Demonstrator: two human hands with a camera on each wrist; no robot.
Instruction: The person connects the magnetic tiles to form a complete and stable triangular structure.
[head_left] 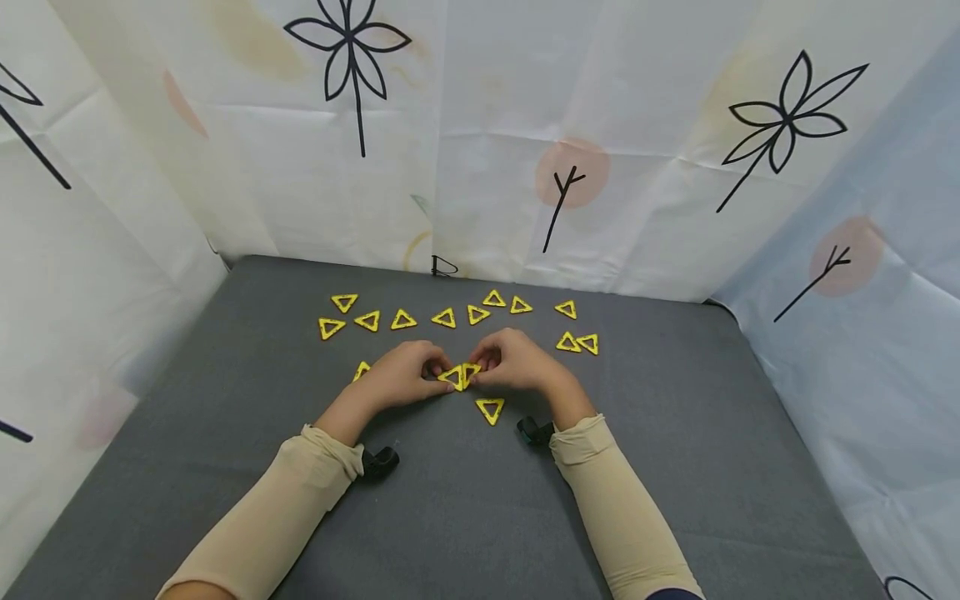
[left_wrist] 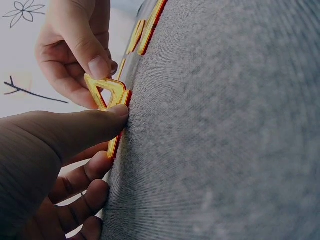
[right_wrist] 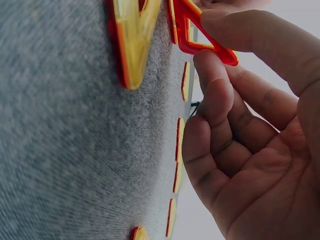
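My left hand (head_left: pixel 405 372) pinches a yellow see-through triangle tile (left_wrist: pixel 114 146) between thumb and fingers, low over the grey table. My right hand (head_left: pixel 517 363) holds a second triangle tile (right_wrist: pixel 201 48) by thumb and fingertips. That one is tilted up, and its edge meets the left tile's edge in the head view. In the left wrist view, my left thumb lies right where the two tiles come together. A loose triangle tile (head_left: pixel 491 419) lies flat just in front of the hands. Another tile (head_left: pixel 362 368) is partly covered by the left hand.
Several more yellow triangle tiles (head_left: pixel 404 325) lie scattered in a loose row toward the back of the grey table (head_left: pixel 450 517). Two tiles (head_left: pixel 567 348) sit side by side at the right, below a single one (head_left: pixel 573 315). A patterned curtain (head_left: pixel 480 192) surrounds the table.
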